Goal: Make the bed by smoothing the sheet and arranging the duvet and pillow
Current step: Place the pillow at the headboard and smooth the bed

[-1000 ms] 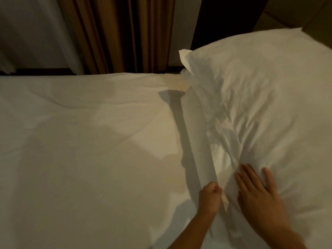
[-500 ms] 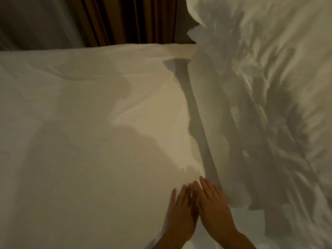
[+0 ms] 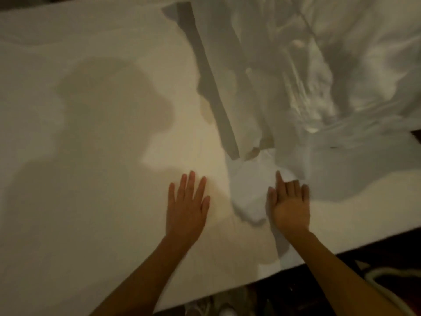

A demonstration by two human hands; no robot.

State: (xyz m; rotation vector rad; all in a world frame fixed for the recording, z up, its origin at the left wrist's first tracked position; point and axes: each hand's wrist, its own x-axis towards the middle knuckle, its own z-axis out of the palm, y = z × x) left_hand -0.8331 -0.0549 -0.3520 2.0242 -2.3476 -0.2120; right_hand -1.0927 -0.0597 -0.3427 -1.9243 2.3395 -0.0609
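A white sheet (image 3: 95, 137) covers the bed and lies mostly flat. A crumpled white pillow (image 3: 341, 71) sits at the upper right, blurred by motion. My left hand (image 3: 186, 206) lies flat on the sheet, fingers straight and spread. My right hand (image 3: 289, 204) is flat too, fingers straight, beside a bright patch of white fabric (image 3: 250, 192) below the pillow's near corner. Neither hand holds anything. No duvet can be told apart in this view.
The bed's near edge (image 3: 341, 245) runs diagonally at the lower right, with dark floor (image 3: 341, 281) below it. A pale curved object (image 3: 391, 277) lies on the floor at the right. My shadow falls across the sheet's left half.
My left hand let go of the pillowcase edge and my right hand came off the pillow. Both moved onto the sheet, then spread apart. The view tilted down toward the near bed edge.
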